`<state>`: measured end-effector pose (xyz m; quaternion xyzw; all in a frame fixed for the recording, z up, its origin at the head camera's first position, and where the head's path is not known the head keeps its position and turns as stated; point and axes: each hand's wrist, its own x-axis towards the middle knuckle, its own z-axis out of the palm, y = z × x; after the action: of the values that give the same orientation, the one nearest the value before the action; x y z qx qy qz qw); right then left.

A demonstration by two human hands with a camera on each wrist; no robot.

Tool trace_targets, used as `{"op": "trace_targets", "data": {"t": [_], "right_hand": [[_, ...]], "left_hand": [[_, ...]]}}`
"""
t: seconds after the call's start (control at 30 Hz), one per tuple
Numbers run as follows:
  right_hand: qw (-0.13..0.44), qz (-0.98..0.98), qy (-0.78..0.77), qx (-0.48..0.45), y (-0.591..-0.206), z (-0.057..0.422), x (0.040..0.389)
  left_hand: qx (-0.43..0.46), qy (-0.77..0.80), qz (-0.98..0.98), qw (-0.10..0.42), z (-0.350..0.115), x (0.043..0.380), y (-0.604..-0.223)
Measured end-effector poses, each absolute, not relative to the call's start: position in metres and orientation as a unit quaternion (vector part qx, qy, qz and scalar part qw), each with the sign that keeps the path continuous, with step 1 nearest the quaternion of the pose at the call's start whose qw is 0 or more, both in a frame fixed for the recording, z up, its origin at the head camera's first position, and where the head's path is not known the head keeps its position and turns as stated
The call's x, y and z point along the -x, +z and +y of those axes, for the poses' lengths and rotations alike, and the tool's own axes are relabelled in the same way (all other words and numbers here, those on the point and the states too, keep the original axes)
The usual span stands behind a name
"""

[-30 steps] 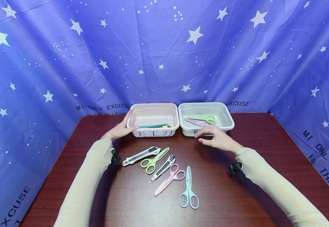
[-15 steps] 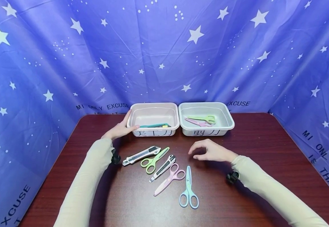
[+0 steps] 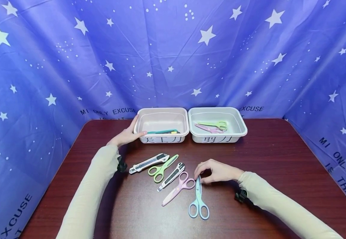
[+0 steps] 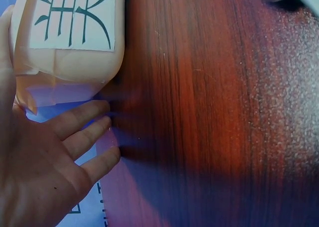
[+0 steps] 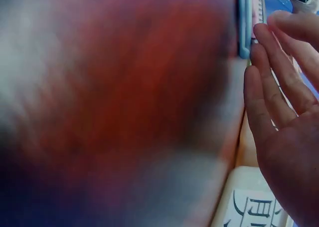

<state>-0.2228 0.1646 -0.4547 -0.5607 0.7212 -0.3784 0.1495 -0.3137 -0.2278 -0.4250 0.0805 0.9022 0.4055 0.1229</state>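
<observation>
My left hand [image 3: 127, 135] rests against the left end of the pale pink plastic box [image 3: 163, 111], thumb at its front corner. In the left wrist view, three fingers [image 4: 82, 137] extend loosely below that box's end. My right hand [image 3: 217, 171] is at the blade end of the light blue scissors [image 3: 199, 199], which lie on the table with handles toward me. Its fingertips and thumb stand on either side of the blade tip, hiding it. The right wrist view has fairly straight fingers [image 5: 269, 87] beside the blue blade [image 5: 242, 27].
Left of the blue scissors lie pink scissors [image 3: 174, 192], a white-and-black utility knife [image 3: 172, 176], green scissors [image 3: 161, 171] and another white utility knife [image 3: 149, 163]. The pale green box [image 3: 238, 121] holds green and pink scissors. A teal knife [image 3: 161, 132] lies in the pink box.
My right hand has come down from the front of the green box to the blue scissors' blade tip. The left hand has stayed at the pink box; the tools lie as before.
</observation>
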Motion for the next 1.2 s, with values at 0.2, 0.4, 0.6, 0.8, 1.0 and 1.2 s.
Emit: {"op": "trace_targets", "data": {"t": [0.2, 0.4, 0.6, 0.8, 1.0, 1.2], "right_hand": [[0.133, 0.735, -0.356, 0.562, -0.455, 0.169, 0.221], [0.136, 0.754, -0.354, 0.536, -0.455, 0.180, 0.221], [0.121, 0.765, -0.325, 0.543, -0.454, 0.181, 0.219], [0.104, 0.774, -0.295, 0.550, -0.458, 0.181, 0.219], [0.100, 0.777, -0.286, 0.552, -0.461, 0.180, 0.219], [0.105, 0.768, -0.303, 0.554, -0.461, 0.181, 0.220]], "left_hand": [[-0.084, 0.400, 0.904, 0.122, -0.227, 0.313, -0.424], [-0.079, 0.398, 0.905, 0.124, -0.227, 0.313, -0.426], [-0.076, 0.392, 0.908, 0.130, -0.225, 0.308, -0.420], [-0.075, 0.386, 0.910, 0.130, -0.227, 0.311, -0.424], [-0.075, 0.391, 0.908, 0.128, -0.227, 0.312, -0.423], [-0.072, 0.387, 0.910, 0.130, -0.227, 0.312, -0.423]]}}
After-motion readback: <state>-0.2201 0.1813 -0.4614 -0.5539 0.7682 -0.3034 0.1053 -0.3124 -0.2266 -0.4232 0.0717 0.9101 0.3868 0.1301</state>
